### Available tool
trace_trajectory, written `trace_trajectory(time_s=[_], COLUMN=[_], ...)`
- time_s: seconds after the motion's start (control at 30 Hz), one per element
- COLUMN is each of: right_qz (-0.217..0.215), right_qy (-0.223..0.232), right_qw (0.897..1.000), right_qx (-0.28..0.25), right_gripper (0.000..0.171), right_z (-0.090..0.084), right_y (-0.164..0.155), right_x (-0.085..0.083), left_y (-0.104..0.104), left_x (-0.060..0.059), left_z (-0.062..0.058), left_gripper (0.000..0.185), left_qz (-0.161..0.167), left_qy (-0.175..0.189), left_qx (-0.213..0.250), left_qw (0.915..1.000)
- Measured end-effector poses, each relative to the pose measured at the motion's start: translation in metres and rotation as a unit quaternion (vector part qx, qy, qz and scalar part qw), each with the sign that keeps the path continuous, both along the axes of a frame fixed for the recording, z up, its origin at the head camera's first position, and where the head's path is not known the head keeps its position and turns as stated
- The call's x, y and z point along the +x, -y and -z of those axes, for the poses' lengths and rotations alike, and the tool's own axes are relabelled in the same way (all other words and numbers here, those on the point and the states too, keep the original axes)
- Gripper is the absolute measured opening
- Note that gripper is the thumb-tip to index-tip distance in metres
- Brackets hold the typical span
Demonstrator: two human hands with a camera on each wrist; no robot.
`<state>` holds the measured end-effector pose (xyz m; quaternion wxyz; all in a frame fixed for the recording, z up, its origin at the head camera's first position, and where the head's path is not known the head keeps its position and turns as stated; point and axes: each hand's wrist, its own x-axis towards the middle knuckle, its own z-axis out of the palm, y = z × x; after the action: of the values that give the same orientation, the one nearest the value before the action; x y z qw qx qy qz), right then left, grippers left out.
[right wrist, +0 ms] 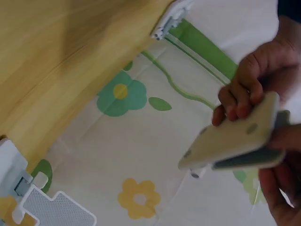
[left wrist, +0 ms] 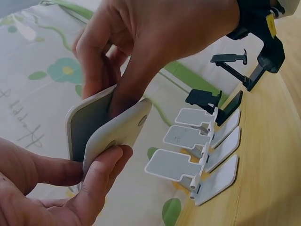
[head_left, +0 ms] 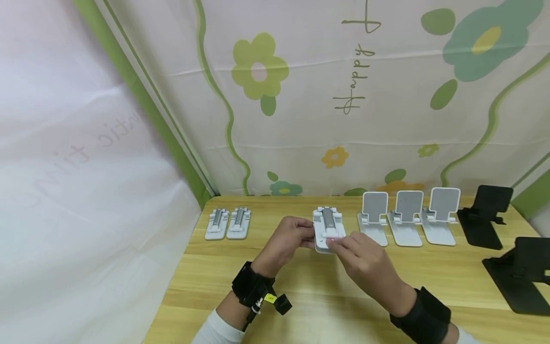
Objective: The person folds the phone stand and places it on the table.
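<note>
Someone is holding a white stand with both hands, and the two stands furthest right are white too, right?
Not quite: the two stands furthest right are black, as the head view shows. The left hand and right hand do hold a white stand.

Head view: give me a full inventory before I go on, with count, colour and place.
held stand: 1, white and grey, between both hands, above the table's middle
folded stands: 2, white and grey, table's left end
raised stands: 3, white with grey pads, right of the held stand
black stands: 2, black, unfolded, table's right end
table: 1, light wood, under the stands
cloth: pieces unclear, white with green trim, flowers and lettering, behind and left
wristbands: 2, black, one per wrist
sleeves: 2, white, bottom edge
left hand: 1, gripping the held stand's left side
right hand: 1, pinching its near end
</note>
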<state>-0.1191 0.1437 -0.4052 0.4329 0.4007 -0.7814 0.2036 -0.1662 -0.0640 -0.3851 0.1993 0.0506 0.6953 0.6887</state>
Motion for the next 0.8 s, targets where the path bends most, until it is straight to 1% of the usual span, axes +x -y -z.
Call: trace_trajectory(time_s=[0.07, 0.1, 0.13, 0.17, 0.2, 0.23, 0.27, 0.3, 0.33, 0.37, 0.43, 0.5, 0.53, 0.57, 0.6, 0.63, 0.67, 0.73, 0.8], right_qz=[-0.008, -0.008, -0.005, 0.006, 0.022, 0.035, 0.050, 0.058, 0.064, 0.059, 0.023, -0.026, -0.048, -0.070, -0.085, -0.096, -0.103, -0.113, -0.112], right_qy=[0.069, 0.108, 0.150, 0.194, 0.241, 0.289, 0.337, 0.387, 0.434, 0.483, 0.573, 0.646, 0.675, 0.697, 0.713, 0.724, 0.731, 0.735, 0.736], right_qw=[0.997, 0.993, 0.987, 0.978, 0.965, 0.950, 0.932, 0.910, 0.887, 0.861, 0.804, 0.742, 0.712, 0.684, 0.661, 0.644, 0.633, 0.623, 0.620], right_qx=[-0.023, -0.039, -0.059, -0.078, -0.097, -0.116, -0.128, -0.138, -0.143, -0.149, -0.158, -0.178, -0.190, -0.204, -0.216, -0.227, -0.235, -0.243, -0.247], right_gripper=[0.036, 0.035, 0.034, 0.035, 0.038, 0.042, 0.046, 0.049, 0.053, 0.056, 0.064, 0.067, 0.068, 0.068, 0.068, 0.068, 0.067, 0.067, 0.065], right_z=[-0.002, -0.004, -0.006, -0.008, -0.011, -0.014, -0.017, -0.019, -0.022, -0.024, -0.026, -0.027, -0.027, -0.026, -0.025, -0.024, -0.023, -0.022, -0.021], right_y=[-0.004, -0.006, -0.008, -0.010, -0.013, -0.015, -0.017, -0.019, -0.021, -0.023, -0.027, -0.028, -0.028, -0.028, -0.028, -0.028, -0.028, -0.028, -0.028], right_x=[0.000, 0.000, -0.001, -0.001, -0.002, -0.003, -0.004, -0.005, -0.007, -0.008, -0.012, -0.015, -0.016, -0.017, -0.018, -0.019, -0.019, -0.020, -0.021], left_y=[0.001, 0.001, 0.001, 0.002, 0.002, 0.002, 0.002, 0.002, 0.002, 0.002, 0.001, 0.000, 0.000, -0.001, -0.002, -0.002, -0.003, -0.004, -0.004], left_x=[0.000, -0.001, -0.001, -0.002, -0.002, -0.002, -0.002, -0.002, -0.002, -0.001, 0.001, 0.002, 0.003, 0.003, 0.004, 0.004, 0.004, 0.005, 0.006], left_z=[0.001, 0.002, 0.002, 0.002, 0.002, 0.002, 0.001, 0.000, 0.000, -0.001, -0.002, -0.003, -0.002, -0.002, -0.002, -0.001, -0.001, -0.001, -0.001], left_gripper=[0.024, 0.024, 0.025, 0.025, 0.026, 0.026, 0.027, 0.027, 0.026, 0.026, 0.025, 0.024, 0.024, 0.024, 0.024, 0.024, 0.024, 0.024, 0.026], left_qz=[-0.003, -0.003, -0.004, -0.004, -0.003, -0.002, -0.001, 0.000, 0.001, 0.003, 0.005, 0.005, 0.007, 0.008, 0.008, 0.008, 0.008, 0.009, 0.007], left_qy=[0.002, 0.004, 0.004, 0.004, 0.005, 0.004, 0.005, 0.005, 0.005, 0.003, 0.001, 0.002, 0.003, 0.002, 0.004, 0.006, 0.007, 0.007, 0.014], left_qx=[0.002, 0.004, 0.004, 0.004, 0.004, 0.004, 0.004, 0.004, 0.004, 0.005, 0.004, 0.001, -0.001, -0.004, -0.005, -0.006, -0.007, -0.005, 0.003], left_qw=[1.0000, 1.0000, 1.0000, 1.0000, 1.0000, 1.0000, 1.0000, 1.0000, 1.0000, 1.0000, 1.0000, 1.0000, 1.0000, 1.0000, 0.9999, 0.9999, 0.9999, 0.9999, 0.9999])
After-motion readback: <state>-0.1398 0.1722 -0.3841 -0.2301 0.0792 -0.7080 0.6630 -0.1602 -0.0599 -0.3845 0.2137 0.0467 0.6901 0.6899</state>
